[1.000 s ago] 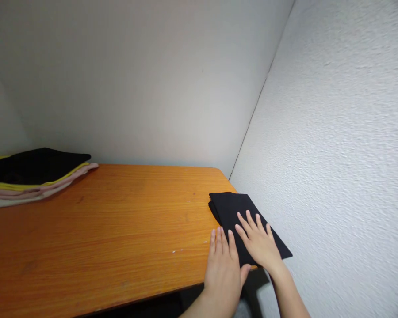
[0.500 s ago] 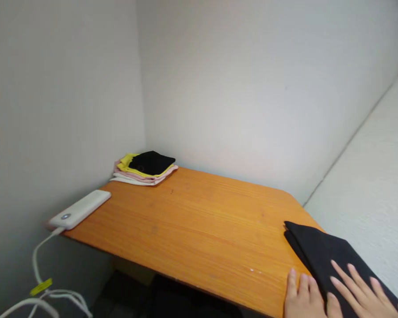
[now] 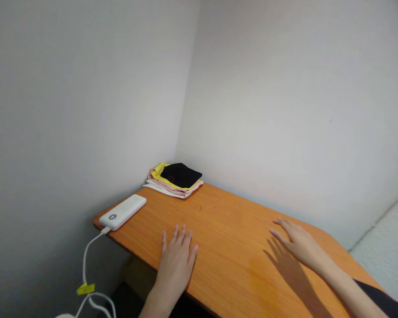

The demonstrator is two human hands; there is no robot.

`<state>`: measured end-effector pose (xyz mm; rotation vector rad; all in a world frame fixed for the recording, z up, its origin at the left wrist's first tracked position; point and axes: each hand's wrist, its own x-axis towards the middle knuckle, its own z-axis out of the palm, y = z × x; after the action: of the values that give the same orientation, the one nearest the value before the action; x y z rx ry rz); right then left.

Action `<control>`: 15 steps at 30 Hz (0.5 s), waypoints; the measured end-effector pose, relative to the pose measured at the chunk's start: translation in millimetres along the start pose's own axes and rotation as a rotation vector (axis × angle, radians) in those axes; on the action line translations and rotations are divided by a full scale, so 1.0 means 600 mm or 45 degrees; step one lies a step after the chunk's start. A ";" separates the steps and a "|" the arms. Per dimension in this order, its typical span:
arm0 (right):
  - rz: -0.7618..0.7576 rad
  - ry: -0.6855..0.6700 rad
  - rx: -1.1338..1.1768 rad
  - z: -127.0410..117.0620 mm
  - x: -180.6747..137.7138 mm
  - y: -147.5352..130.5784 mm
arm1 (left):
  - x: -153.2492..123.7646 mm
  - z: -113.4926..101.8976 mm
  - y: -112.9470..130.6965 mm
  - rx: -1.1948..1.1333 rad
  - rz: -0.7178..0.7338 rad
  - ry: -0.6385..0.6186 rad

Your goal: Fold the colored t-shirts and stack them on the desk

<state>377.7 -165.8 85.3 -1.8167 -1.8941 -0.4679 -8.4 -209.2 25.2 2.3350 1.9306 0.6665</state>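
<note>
My left hand (image 3: 176, 260) is over the front part of the wooden table (image 3: 225, 229), fingers spread and holding nothing. Above the table's right half hovers my right hand (image 3: 296, 243), also open, its shadow falling on the wood below. A folded black cloth (image 3: 381, 296) lies at the lower right, partly hidden behind my right forearm and touched by neither hand. Toward the back left corner sits a stack of folded clothes: a black piece (image 3: 182, 175) on top, then yellow (image 3: 159, 169), pink (image 3: 154, 176) and white (image 3: 162, 190) layers.
A white power bank (image 3: 124, 211) rests along the table's left edge. Its white cable (image 3: 85, 260), with a yellow tag (image 3: 85, 289), hangs off that side. Pale walls (image 3: 268, 110) close in the table at the left, back and right.
Both hands have left the black cloth; the left moved far left, the right moved forward over the table. The view has turned left, so the cloth now shows only at the lower right edge.
</note>
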 end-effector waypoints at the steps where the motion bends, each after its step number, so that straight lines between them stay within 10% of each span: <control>1: -0.147 -0.101 0.047 0.028 0.039 -0.062 | -0.002 0.008 -0.003 -0.002 -0.005 0.008; 8: -0.462 -0.252 -0.037 0.163 0.252 -0.412 | -0.003 0.026 -0.013 -0.103 -0.048 -0.038; 15: -0.457 -0.372 -0.089 0.275 0.337 -0.499 | 0.007 0.016 -0.019 -0.159 -0.050 -0.194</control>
<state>61.2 74.2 82.4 -1.6621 -2.4514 -0.4077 -15.2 -200.3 14.1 2.1986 1.8110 0.5697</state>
